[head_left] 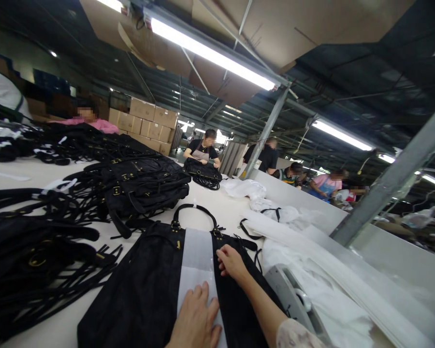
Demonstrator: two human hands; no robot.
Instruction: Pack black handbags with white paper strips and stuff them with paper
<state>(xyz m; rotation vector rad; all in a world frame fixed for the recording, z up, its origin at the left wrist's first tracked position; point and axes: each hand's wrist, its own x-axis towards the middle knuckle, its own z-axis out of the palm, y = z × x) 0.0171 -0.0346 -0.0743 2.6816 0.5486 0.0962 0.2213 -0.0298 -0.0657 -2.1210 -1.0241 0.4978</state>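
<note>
A large black handbag (141,285) lies flat on the table in front of me, its looped handle (199,208) pointing away. Down its middle runs a translucent white strip (197,251) of thin sheet. My left hand (195,316) rests on the lower part of this strip, fingers stretched out. Just right of the strip, my right hand (232,263) is over the black bag with its fingers curled together. What those fingers pinch, if anything, is hidden.
Piled black bags (145,183) with straps and fringes fill the left. To the right are white plastic sheets (311,251), a grey tape dispenser (293,299) and a slanting metal post (395,183). Across the table a person (203,150) handles another black bag (203,173). Cartons (148,125) stand behind.
</note>
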